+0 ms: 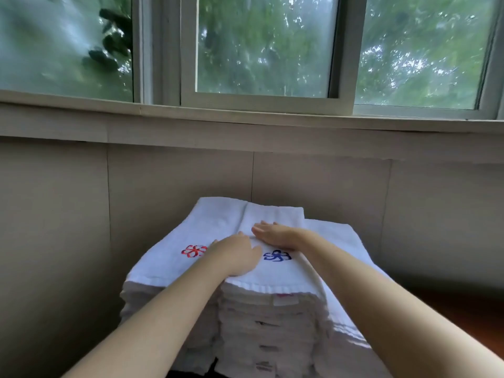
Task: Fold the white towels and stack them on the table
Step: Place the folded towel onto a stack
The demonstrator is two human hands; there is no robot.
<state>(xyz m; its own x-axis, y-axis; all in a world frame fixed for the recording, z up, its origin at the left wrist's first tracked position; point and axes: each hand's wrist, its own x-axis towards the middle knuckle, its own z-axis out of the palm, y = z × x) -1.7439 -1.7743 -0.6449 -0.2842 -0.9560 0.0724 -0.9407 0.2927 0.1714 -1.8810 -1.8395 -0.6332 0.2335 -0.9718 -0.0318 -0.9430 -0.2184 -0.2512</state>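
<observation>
2 tall stacks of folded white towels stand side by side against the wall (54,214) under a window (267,50). The left stack (163,263) is topped by a towel with a red emblem (194,251). The right stack (272,323) is topped by a folded towel (275,216) with a blue emblem (277,255).

Both hands lie on that towel. The left hand (240,255) rests palm down with straight fingers at the towel's left edge, just left of the blue emblem. The right hand (272,234) lies flat beyond the emblem, fingers straight and pointing left, its fingertips near the left hand. Neither hand grips anything.

More white towelling (341,241) spreads lower on the right. A strip of brown table (463,309) shows beside it.
</observation>
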